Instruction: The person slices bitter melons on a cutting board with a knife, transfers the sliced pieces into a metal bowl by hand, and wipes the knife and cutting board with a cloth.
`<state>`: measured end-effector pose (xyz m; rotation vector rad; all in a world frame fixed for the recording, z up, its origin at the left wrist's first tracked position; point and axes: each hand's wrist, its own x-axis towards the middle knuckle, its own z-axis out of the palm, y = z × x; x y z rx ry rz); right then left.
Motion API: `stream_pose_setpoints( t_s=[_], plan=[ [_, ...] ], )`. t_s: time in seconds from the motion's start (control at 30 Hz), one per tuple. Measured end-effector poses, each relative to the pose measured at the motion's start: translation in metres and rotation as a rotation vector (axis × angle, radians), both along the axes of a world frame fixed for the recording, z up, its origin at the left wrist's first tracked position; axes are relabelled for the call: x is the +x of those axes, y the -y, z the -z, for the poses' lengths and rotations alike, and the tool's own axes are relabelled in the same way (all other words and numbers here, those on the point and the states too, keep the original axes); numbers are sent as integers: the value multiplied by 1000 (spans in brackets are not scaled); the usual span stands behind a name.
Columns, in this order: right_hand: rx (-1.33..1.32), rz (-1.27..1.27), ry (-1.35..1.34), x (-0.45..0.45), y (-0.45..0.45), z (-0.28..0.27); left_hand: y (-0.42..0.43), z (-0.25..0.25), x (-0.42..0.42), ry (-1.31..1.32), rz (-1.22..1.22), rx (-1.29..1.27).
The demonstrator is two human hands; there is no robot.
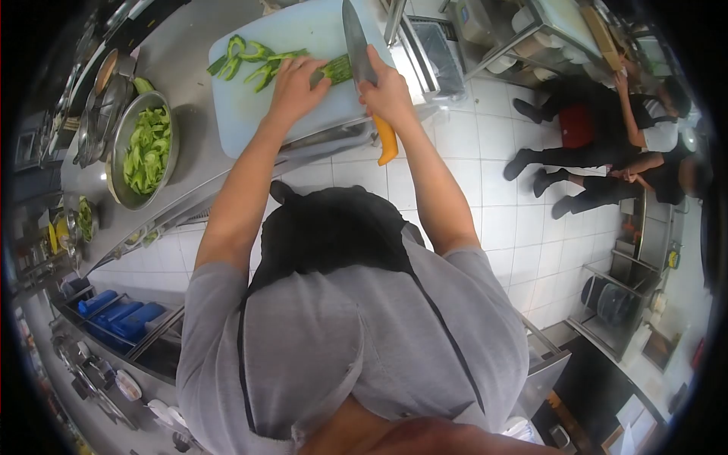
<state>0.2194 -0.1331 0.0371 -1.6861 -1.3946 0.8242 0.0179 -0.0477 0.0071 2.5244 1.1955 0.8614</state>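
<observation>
Green, ridged vegetable pieces [339, 68] lay bunched on the cutting board, between the left hand and the knife blade. Flesh paler than the rind. More cut lengths [236, 57], some curved and hollowed, were spread loosely to the left of that bunch, on the same board.

Left hand [298, 91]: palm down, fingers bent over the vegetable, pressing it to the board. Right hand [387, 92]: closed around the knife [355, 42] where handle met blade, with the orange handle [387, 140] jutting out below the fist toward the wearer. Blade broad, pointing away from the body, its side just beside the end of the bunch. Could not tell whether the edge touched it.

Cutting board [239, 114]: pale, bluish white, rounded corners, set near the edge of a stainless-steel tabletop [193, 83]. Left of it, well apart from the hands, stood a round metal bowl [174, 140] heaped with green slices [146, 144]. Farther left, a smaller vessel also held green pieces [85, 216].

Wearer had on a grey shirt [326, 326] and a black apron [334, 227]. White floor tiles [455, 152] showed below. Blue containers [125, 318] sat in a rack at lower left. Off to the right, two people in dark clothing [607, 121] were near another work surface.
</observation>
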Motion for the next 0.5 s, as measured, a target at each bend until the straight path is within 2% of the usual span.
stream_pose_setpoints(
  t_s=[0.23,0.5],
  plan=[
    [-128,13,-55,-8,0,-13,-4,4,-3,120,18,-66],
    [-186,-8,-97,-21,17,-15,-3,2,-1,111,-13,-65]
  ],
)
